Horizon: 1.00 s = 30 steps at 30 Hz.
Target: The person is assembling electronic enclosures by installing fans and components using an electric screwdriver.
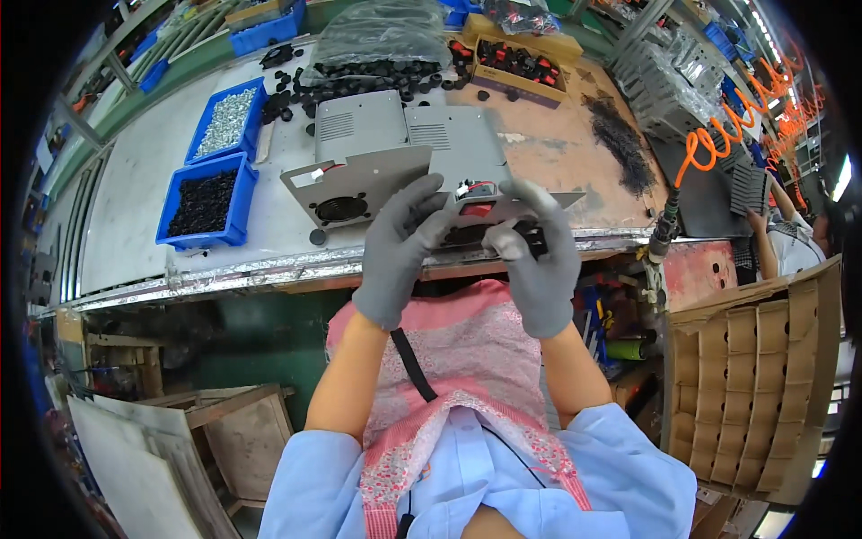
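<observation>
Both my hands wear grey gloves and are at the table's front edge, around a grey metal panel (567,198) standing on edge. My left hand (400,247) has curled fingers and thumb at the panel's left side. At its right side, my right hand (546,269) curves its fingers over the top, thumb in front. A dark part by that thumb is too hidden to name. A white connector (464,189) with red wire shows between the hands. Left of them leans another panel (377,180) with a round black fan grille (342,208). Two vented grey housings (458,139) lie behind.
At left are a blue bin of silvery hardware (256,135) and a blue bin of black pieces (239,211). Black caps (417,88), a plastic bag (382,36) and a parts carton (539,92) lie behind. An orange coiled hose (709,148) hangs right, near another person's arm (765,247).
</observation>
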Each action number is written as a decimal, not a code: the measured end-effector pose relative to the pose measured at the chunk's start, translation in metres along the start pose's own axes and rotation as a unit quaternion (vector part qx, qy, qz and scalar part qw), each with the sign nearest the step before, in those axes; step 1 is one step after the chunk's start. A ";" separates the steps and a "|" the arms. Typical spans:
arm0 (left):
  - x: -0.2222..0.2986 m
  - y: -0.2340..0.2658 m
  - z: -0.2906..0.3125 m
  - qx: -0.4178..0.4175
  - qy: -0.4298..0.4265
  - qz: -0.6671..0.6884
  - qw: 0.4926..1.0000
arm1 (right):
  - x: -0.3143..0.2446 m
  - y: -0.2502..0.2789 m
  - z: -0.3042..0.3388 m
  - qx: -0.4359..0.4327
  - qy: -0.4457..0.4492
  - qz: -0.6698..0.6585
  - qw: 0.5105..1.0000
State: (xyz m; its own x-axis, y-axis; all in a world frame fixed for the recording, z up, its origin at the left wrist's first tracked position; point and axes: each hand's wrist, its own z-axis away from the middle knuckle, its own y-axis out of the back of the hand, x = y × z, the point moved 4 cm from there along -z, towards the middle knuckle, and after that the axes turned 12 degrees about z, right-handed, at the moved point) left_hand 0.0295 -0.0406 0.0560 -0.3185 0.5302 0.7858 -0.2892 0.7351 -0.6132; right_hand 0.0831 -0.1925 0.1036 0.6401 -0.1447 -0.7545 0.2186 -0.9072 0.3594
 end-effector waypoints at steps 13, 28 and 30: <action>0.050 0.022 0.037 -0.103 -0.276 -0.415 0.861 | -0.024 -0.075 0.008 -0.286 -0.326 -0.376 0.819; 0.094 0.080 0.035 0.127 -0.381 -0.433 0.807 | -0.040 -0.135 -0.013 -0.180 -0.247 -0.237 0.922; 0.097 0.091 0.021 0.106 -0.307 -0.345 0.881 | -0.032 -0.147 -0.019 -0.177 -0.201 -0.231 0.935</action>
State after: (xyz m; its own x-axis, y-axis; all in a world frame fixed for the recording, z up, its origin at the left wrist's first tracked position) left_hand -0.0466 0.0689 0.0741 -0.4115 -0.3879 0.8247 -0.7459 0.6633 -0.0602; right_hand 0.0448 -0.0470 0.0858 0.1043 0.0299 -0.9941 0.6791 -0.7324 0.0492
